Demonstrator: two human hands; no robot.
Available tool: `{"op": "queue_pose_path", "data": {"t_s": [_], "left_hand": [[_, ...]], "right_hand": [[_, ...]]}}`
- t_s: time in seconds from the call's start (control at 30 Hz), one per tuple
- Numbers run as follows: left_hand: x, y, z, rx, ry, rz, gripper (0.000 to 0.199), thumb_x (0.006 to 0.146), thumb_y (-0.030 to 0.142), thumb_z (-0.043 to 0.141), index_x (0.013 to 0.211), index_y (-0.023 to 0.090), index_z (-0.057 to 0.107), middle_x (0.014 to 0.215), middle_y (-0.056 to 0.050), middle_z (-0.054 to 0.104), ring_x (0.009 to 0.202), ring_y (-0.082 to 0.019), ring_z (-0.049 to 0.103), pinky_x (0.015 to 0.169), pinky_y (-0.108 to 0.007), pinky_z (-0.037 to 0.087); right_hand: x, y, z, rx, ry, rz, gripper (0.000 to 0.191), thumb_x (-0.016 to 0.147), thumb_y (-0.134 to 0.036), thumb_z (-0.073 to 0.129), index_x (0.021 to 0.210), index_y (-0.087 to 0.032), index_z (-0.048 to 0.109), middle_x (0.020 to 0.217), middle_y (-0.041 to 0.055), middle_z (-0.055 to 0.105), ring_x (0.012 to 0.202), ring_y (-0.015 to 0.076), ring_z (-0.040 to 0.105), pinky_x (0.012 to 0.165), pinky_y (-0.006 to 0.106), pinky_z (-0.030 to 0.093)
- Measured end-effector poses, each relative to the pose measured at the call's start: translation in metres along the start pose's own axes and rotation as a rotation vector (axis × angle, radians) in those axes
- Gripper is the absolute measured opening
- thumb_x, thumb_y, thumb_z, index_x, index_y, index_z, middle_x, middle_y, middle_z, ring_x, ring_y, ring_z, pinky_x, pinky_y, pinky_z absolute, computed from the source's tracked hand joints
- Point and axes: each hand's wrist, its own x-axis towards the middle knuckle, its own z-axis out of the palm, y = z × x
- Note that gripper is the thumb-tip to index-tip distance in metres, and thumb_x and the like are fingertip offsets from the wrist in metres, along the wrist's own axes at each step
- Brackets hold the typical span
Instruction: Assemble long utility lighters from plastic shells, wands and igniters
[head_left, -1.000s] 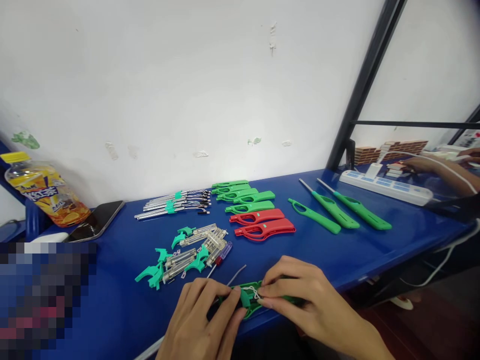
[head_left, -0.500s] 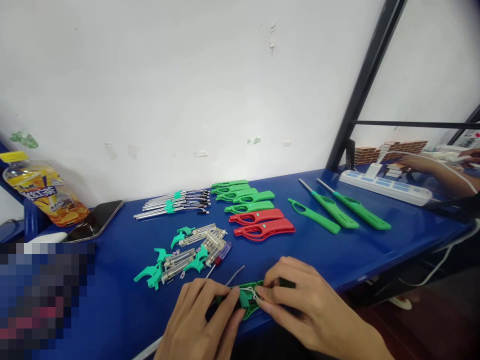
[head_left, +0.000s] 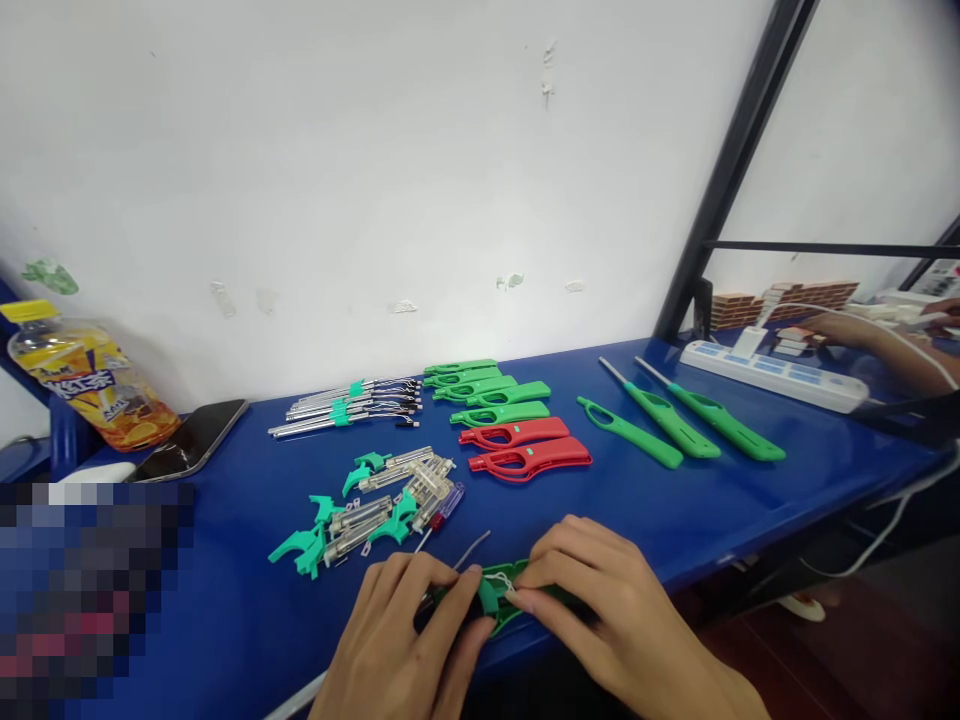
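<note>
At the front edge of the blue table, a green casing (head_left: 517,618) lies between my hands, with a teal piece (head_left: 488,597) and thin white wires (head_left: 501,580) in it. My left hand (head_left: 409,630) grips the casing's left part, fingers bent beside the teal piece. The fingertips of my right hand (head_left: 600,600) are pinched at the white wires. Behind them lie teal triggers (head_left: 304,548), clear tubes (head_left: 360,525) and a purple screwdriver (head_left: 448,505). Red casings (head_left: 536,457) and green casings (head_left: 502,412) are farther back.
Metal rods with wires (head_left: 341,412) lie near the wall. Green lighters (head_left: 705,408) and a white power strip (head_left: 776,378) are at the right. A bottle (head_left: 97,385) and phone (head_left: 191,440) stand left. Another person's arm (head_left: 862,340) shows far right.
My right fingertips have shifted slightly at the wires inside the casing. My left hand has hardly moved.
</note>
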Motion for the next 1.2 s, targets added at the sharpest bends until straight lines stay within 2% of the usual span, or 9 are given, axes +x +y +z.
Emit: {"op": "queue_pose_path", "data": {"t_s": [0.17,0.27,0.37,0.63,0.7,0.8,1.0,1.1,1.2], "left_hand": [[0.0,0.002,0.001,-0.018,-0.004,-0.018,0.029,0.108,0.019,0.056,0.135,0.024,0.066,0.104,-0.005,0.068,0.091,-0.022,0.068,0.085,-0.037,0.057],[0.001,0.003,0.002,-0.025,0.013,-0.014,0.027,0.108,0.019,0.056,0.132,0.023,0.066,0.102,-0.004,0.068,0.089,-0.021,0.068,0.083,-0.036,0.056],[0.003,0.002,0.001,0.012,0.007,-0.003,0.027,0.109,0.02,0.053,0.13,0.023,0.067,0.101,-0.004,0.068,0.089,-0.021,0.068,0.082,-0.037,0.055],[0.018,0.0,-0.006,0.183,-0.203,0.086,0.029,0.11,0.024,0.045,0.118,0.026,0.072,0.1,-0.005,0.072,0.091,-0.027,0.071,0.08,-0.043,0.059],[0.018,0.0,-0.004,0.238,-0.188,0.111,0.03,0.109,0.022,0.044,0.113,0.025,0.073,0.103,-0.006,0.073,0.094,-0.028,0.072,0.082,-0.041,0.06],[0.013,-0.001,0.0,0.291,-0.085,0.144,0.029,0.109,0.021,0.045,0.112,0.025,0.074,0.109,-0.007,0.075,0.099,-0.026,0.073,0.086,-0.035,0.06],[0.007,-0.004,0.001,0.236,-0.02,0.142,0.026,0.11,0.022,0.046,0.113,0.026,0.071,0.113,-0.006,0.075,0.099,-0.024,0.074,0.086,-0.032,0.059],[0.007,-0.005,0.002,0.242,-0.029,0.142,0.024,0.11,0.022,0.047,0.113,0.025,0.07,0.111,-0.006,0.075,0.098,-0.024,0.074,0.084,-0.032,0.059],[0.007,-0.005,0.005,0.288,-0.117,0.14,0.025,0.108,0.019,0.047,0.113,0.025,0.07,0.11,-0.006,0.074,0.098,-0.027,0.074,0.082,-0.037,0.061]], "right_hand": [[0.001,-0.001,-0.003,0.031,0.003,0.03,0.01,0.109,-0.021,0.063,0.1,-0.023,0.068,0.097,0.0014,0.072,0.087,0.0187,0.065,0.081,0.032,0.048],[0.001,-0.002,-0.007,0.071,-0.039,0.06,0.002,0.105,-0.025,0.071,0.105,-0.024,0.072,0.102,0.0017,0.073,0.092,0.0192,0.066,0.081,0.031,0.051],[-0.001,-0.002,-0.008,0.057,-0.051,0.053,0.007,0.102,-0.029,0.076,0.107,-0.025,0.076,0.104,0.0025,0.073,0.092,0.0205,0.066,0.081,0.032,0.052],[0.0,0.0,-0.005,0.028,-0.039,0.005,0.012,0.106,-0.034,0.07,0.104,-0.024,0.076,0.101,0.0025,0.074,0.088,0.0199,0.068,0.084,0.035,0.05],[0.001,0.0,-0.005,0.031,-0.035,0.005,0.015,0.107,-0.036,0.069,0.103,-0.023,0.076,0.1,0.0026,0.075,0.088,0.0195,0.068,0.083,0.034,0.05],[0.002,-0.001,-0.005,0.044,-0.036,0.025,0.012,0.106,-0.033,0.071,0.102,-0.023,0.076,0.101,0.0023,0.075,0.088,0.0191,0.068,0.082,0.033,0.05],[0.002,0.0,-0.004,0.062,-0.02,0.028,0.007,0.104,-0.028,0.073,0.1,-0.023,0.076,0.099,0.0007,0.075,0.087,0.0182,0.067,0.083,0.033,0.049],[0.001,0.0,-0.001,0.036,-0.002,0.003,0.012,0.107,-0.028,0.069,0.098,-0.022,0.075,0.097,0.0011,0.074,0.086,0.0182,0.065,0.081,0.033,0.049],[0.002,-0.001,0.0,-0.007,0.006,-0.027,0.015,0.109,-0.028,0.064,0.099,-0.022,0.074,0.096,0.0009,0.074,0.086,0.0182,0.066,0.085,0.034,0.049]]}}
